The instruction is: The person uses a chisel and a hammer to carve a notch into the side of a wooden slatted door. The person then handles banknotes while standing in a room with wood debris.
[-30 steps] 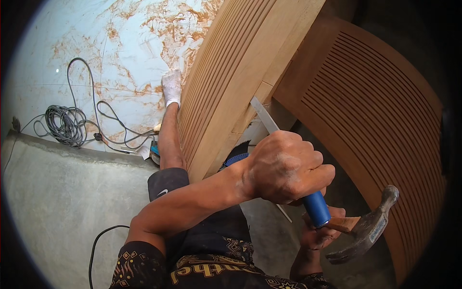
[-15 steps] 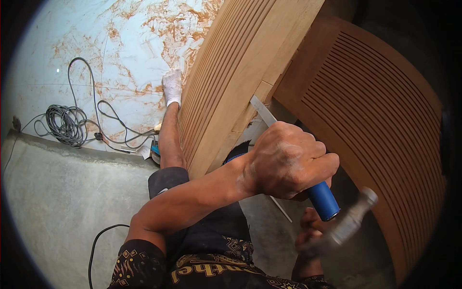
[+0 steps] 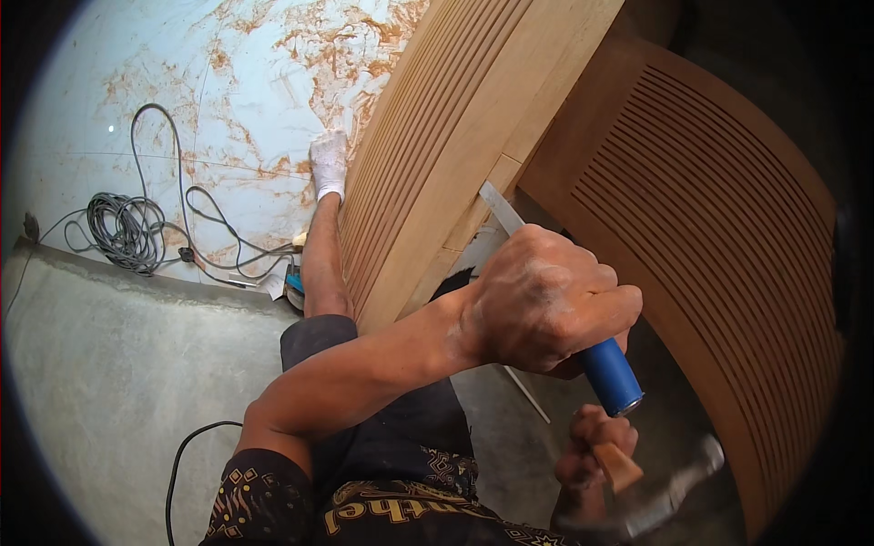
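My left hand is closed in a fist around the blue handle of a chisel. The chisel's flat steel blade points away from me, its tip at the edge of a light wooden slatted panel, by a notch in the wood. Lower right, my right hand grips a hammer by its wooden handle. The metal hammer head is smeared by motion and stands apart from the chisel's butt end. My left fist hides part of the chisel.
A darker slatted wooden panel curves along the right. My left leg, with a white sock, stretches beside the light panel. Coiled grey cable lies on a dusty pale floor sheet. A blue-and-black tool is near my knee.
The hammer has swung down and away from the chisel's butt, toward the lower edge, and its wooden handle now shows. My left hand and the chisel have hardly moved.
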### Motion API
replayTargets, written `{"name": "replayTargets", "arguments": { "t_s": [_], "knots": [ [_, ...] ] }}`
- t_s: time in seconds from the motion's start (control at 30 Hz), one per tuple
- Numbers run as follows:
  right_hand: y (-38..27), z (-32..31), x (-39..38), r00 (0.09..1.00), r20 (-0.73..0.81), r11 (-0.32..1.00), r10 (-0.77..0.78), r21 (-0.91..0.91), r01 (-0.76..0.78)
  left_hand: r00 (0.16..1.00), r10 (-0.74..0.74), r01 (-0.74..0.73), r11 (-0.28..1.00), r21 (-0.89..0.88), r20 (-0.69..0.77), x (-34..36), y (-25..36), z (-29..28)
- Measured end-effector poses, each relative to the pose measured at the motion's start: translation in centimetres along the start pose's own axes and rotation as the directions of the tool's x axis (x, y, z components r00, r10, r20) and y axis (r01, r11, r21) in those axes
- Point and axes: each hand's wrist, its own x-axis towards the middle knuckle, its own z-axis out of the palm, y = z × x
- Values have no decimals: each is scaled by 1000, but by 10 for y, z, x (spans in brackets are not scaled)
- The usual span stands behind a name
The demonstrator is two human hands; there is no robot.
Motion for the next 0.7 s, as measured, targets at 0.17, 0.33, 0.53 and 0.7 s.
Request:
{"name": "replayTargets", "arguments": {
  "t_s": [0.17,0.33,0.53,0.7],
  "knots": [
    [31,-12,-25,994,106,1000,-5,-11,6,999,-5,3,999,35,47,2,-1,-7],
    [83,-11,-88,712,49,483,701,702,-523,1000,-6,6,1000,-4,9,-1,1,-2],
    [-2,-13,-13,955,175,971,239,-34,-237,1000,-16,16,1000,11,23,-2,1,-4],
    [22,36,-5,945,-328,919,3,372,126,1000,-10,11,1000,-17,28,-1,0,-4]
  ]
}}
